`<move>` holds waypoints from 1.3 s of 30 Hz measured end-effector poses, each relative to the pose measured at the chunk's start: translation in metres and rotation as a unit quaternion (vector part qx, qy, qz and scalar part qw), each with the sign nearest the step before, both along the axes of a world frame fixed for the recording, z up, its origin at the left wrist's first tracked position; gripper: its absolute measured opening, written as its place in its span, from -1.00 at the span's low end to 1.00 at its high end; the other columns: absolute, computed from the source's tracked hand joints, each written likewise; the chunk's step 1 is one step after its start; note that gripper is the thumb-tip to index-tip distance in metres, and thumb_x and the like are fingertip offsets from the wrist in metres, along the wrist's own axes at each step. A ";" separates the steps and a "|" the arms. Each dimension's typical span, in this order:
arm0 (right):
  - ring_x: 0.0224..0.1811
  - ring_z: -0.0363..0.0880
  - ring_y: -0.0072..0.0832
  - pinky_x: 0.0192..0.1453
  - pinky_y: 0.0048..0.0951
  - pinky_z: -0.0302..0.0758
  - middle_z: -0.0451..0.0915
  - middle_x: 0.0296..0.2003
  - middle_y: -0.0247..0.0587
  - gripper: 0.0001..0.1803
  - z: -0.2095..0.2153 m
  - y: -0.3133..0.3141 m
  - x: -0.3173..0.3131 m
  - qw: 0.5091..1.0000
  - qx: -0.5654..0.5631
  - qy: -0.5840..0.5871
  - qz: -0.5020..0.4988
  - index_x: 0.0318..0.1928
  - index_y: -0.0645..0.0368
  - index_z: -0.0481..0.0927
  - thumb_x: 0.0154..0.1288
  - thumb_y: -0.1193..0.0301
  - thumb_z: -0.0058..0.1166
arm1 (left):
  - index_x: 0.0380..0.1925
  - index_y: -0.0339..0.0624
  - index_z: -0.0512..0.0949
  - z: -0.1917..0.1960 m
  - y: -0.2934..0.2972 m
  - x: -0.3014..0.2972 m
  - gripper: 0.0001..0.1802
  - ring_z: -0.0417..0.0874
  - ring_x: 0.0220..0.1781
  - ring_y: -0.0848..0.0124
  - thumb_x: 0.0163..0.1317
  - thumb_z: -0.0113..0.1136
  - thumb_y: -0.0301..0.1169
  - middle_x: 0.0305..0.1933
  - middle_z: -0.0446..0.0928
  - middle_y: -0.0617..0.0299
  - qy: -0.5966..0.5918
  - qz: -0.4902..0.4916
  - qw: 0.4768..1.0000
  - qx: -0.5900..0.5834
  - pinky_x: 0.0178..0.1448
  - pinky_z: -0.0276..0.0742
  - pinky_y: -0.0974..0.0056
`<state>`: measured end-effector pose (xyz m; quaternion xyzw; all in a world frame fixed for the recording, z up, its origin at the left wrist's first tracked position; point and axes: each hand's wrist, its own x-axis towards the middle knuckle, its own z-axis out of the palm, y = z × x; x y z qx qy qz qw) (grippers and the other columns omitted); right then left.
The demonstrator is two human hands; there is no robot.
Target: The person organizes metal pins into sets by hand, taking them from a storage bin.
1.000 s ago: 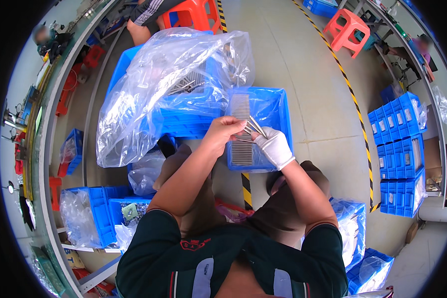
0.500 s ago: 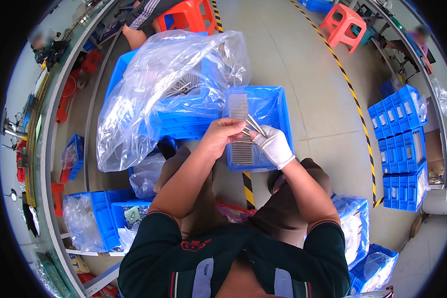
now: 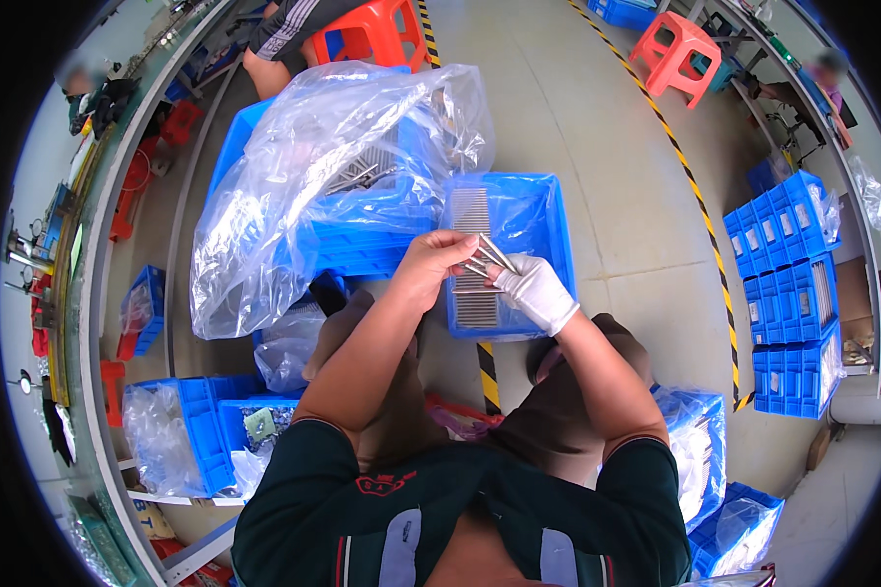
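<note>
My bare left hand pinches the ends of a few thin metal rods that fan out at different angles. Its fingers are closed. Opposite it, my right hand, in a white glove, is closed around the other ends of these rods. How many rods each hand grips is hidden by the fingers. Both hands are over a blue crate lined with clear plastic. Along the crate's left side runs a neat row of similar rods, lying side by side.
Left of the crate stands a larger blue bin under a clear plastic bag, with loose rods inside. Blue crates are stacked at far right. Red stools stand ahead, and another person's leg shows at top left.
The rods between my hands have shifted and now point differently. My right hand has moved slightly down and left, while my left hand stays almost in place.
</note>
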<state>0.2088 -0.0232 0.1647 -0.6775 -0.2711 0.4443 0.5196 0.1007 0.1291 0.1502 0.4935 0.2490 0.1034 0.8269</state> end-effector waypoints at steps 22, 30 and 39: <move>-0.62 0.23 -0.73 -0.57 -0.62 0.20 0.38 -0.63 -0.49 -0.74 -0.003 -0.003 0.000 0.996 -0.030 0.050 0.064 -0.31 0.23 0.59 0.29 0.26 0.06 | -0.33 -0.18 0.65 0.004 0.009 -0.002 -0.76 0.47 -0.35 0.60 0.14 0.24 -0.24 -0.36 0.61 0.32 -0.003 -0.052 0.998 0.037 -0.22 0.29 0.43; -0.65 0.19 -0.74 -0.59 -0.63 0.15 0.34 -0.65 -0.52 -0.74 0.001 -0.008 -0.001 0.991 -0.018 0.106 0.082 -0.30 0.22 0.59 0.31 0.26 0.04 | -0.28 -0.24 0.61 0.009 0.013 -0.004 -0.76 0.52 -0.32 0.55 0.16 0.22 -0.30 -0.34 0.59 0.29 0.030 -0.099 0.992 0.077 -0.16 0.40 0.41; -0.65 0.24 -0.70 -0.60 -0.61 0.16 0.34 -0.63 -0.48 -0.74 -0.003 -0.004 0.007 0.977 0.043 0.188 0.087 -0.24 0.20 0.49 0.26 0.25 0.10 | -0.31 -0.13 0.46 -0.006 -0.010 0.009 -0.79 0.59 -0.16 0.31 0.30 0.03 -0.22 -0.17 0.57 0.07 -0.128 0.042 0.968 -0.213 -0.05 0.48 0.22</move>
